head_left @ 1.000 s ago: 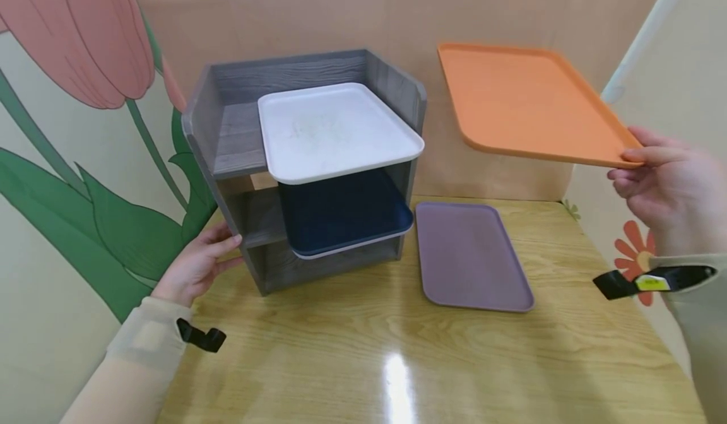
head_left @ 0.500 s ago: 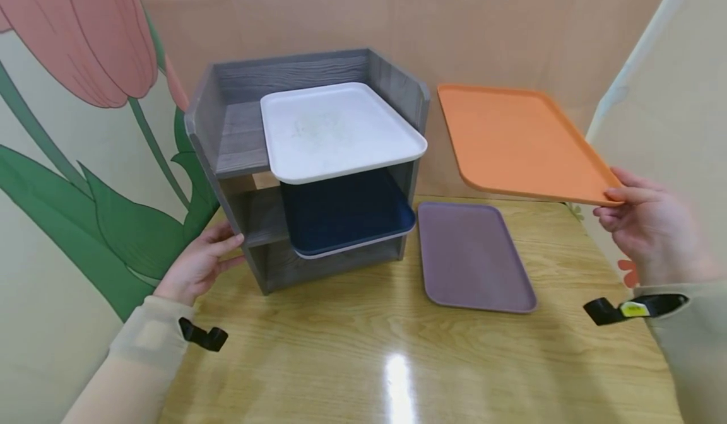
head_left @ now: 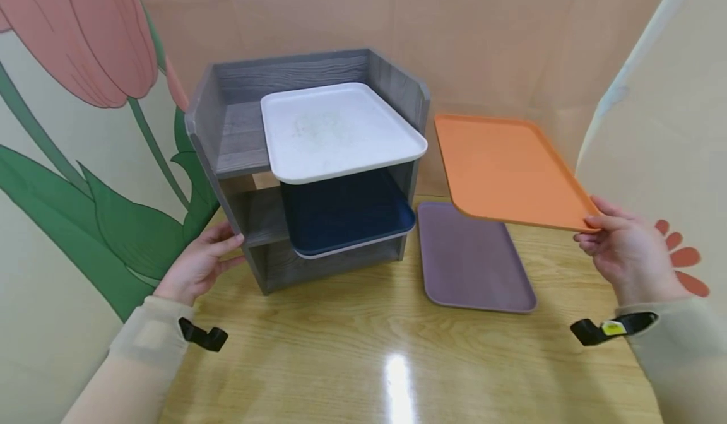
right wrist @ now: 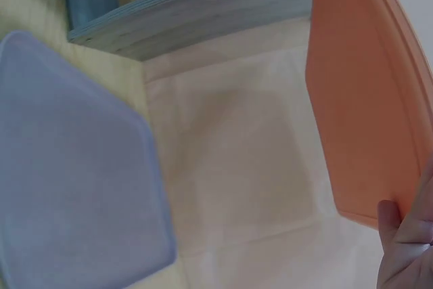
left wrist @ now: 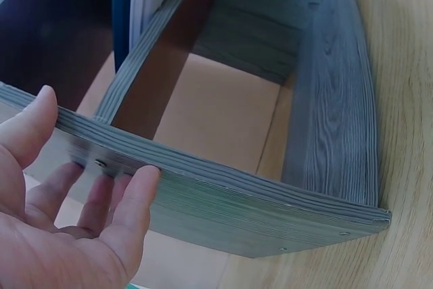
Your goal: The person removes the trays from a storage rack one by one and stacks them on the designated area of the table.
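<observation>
My right hand (head_left: 630,253) grips the near right corner of an orange tray (head_left: 508,171), thumb on top and fingers beneath. Held in the air, this tray overlaps the far part of a purple tray (head_left: 477,263) lying on the table. On the left, my left hand (head_left: 195,263) rests against the outer side panel of a grey wooden shelf (head_left: 292,74). In the left wrist view its fingertips (left wrist: 145,177) touch that panel, the fingers loosely bent. A white tray (head_left: 341,137) lies on the top level, jutting forward. Below it a navy tray (head_left: 349,212) sits over a pale-edged one.
The wooden table (head_left: 318,354) stretches in front of the shelf and trays. Behind stands a plain peach backdrop (head_left: 318,7). A wall with a printed tulip (head_left: 108,39) closes off the left, and a pale wall (head_left: 676,140) the right.
My right hand has lowered the orange tray and brought it slightly left, from high by the backdrop to above the purple tray. My left hand stays at the shelf's side.
</observation>
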`<action>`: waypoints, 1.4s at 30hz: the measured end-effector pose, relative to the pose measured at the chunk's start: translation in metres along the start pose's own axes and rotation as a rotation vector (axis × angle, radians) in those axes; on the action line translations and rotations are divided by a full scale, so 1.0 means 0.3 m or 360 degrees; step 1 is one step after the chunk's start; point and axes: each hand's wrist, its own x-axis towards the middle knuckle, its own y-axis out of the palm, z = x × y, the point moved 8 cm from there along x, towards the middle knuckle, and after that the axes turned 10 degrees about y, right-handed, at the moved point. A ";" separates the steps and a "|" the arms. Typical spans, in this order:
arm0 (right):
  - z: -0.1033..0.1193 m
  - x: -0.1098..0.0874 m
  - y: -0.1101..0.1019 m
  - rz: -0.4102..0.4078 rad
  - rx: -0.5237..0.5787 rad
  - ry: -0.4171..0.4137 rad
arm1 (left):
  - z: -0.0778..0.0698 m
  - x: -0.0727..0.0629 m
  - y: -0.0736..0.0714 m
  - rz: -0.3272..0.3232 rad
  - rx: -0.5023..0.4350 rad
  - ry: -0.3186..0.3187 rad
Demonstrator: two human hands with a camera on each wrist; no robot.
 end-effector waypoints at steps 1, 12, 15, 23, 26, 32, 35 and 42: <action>-0.010 0.001 -0.007 -0.0009 -0.0013 0.0001 | 0.000 0.000 0.000 0.0002 0.0005 0.0003; -0.124 0.025 -0.097 -0.0020 -0.0050 0.0122 | 0.001 0.001 0.007 0.0009 0.0012 0.0002; -0.147 0.032 -0.123 -0.0041 -0.0076 0.0130 | -0.001 0.002 0.010 0.0008 0.0008 0.0004; -0.214 0.048 -0.175 -0.0012 -0.0133 0.0185 | -0.004 -0.001 0.010 0.0003 0.0006 0.0002; -0.239 0.054 -0.191 -0.0007 -0.0166 0.0209 | -0.006 -0.003 0.009 -0.0001 0.0010 -0.0001; -0.285 0.063 -0.233 -0.0055 -0.0214 0.0243 | -0.014 -0.007 0.010 -0.0010 0.0017 -0.0003; -0.303 0.065 -0.252 -0.0090 -0.0241 0.0263 | -0.018 -0.010 0.012 -0.0010 0.0016 0.0003; -0.329 0.072 -0.281 -0.0092 -0.0270 0.0262 | -0.016 -0.011 0.012 -0.0011 0.0020 -0.0006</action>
